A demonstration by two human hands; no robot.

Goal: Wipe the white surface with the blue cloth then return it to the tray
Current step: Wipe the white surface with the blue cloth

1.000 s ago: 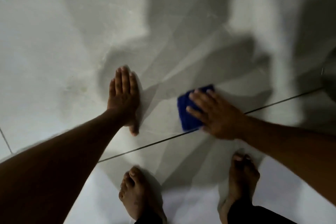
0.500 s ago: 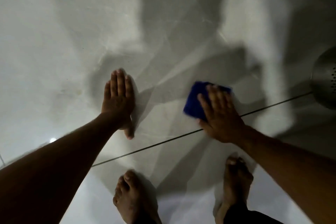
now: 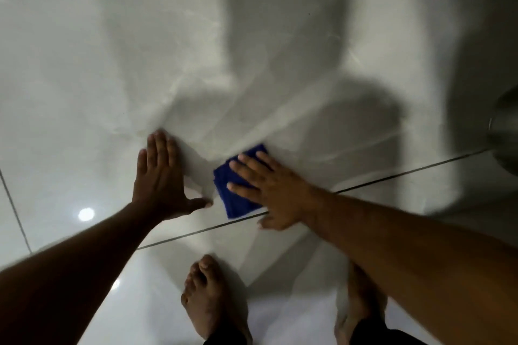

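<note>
White tiled surface [image 3: 84, 70]: glossy, crossed by a dark grout line [image 3: 406, 173]; the person's shadow falls across it.
Metal tray [image 3: 504, 131]: only a blurred, rounded metallic edge shows at the far right, well apart from the cloth; less of it shows than half a second ago.
Left hand [image 3: 161, 179]: flat on the tile, fingers together, thumb spread wide, holding nothing; a brace, as before.
Right hand [image 3: 269, 190]: fingers splayed flat, pressing down on the cloth.
Blue cloth [image 3: 232, 190]: folded, on the tile just above the grout line, near the left thumb.
Change: the cloth has swept back leftward from its rightward reach half a second ago.
Meaning: judged as mid-wipe, strokes running side to side; the return to the tray is not yet begun.
</note>
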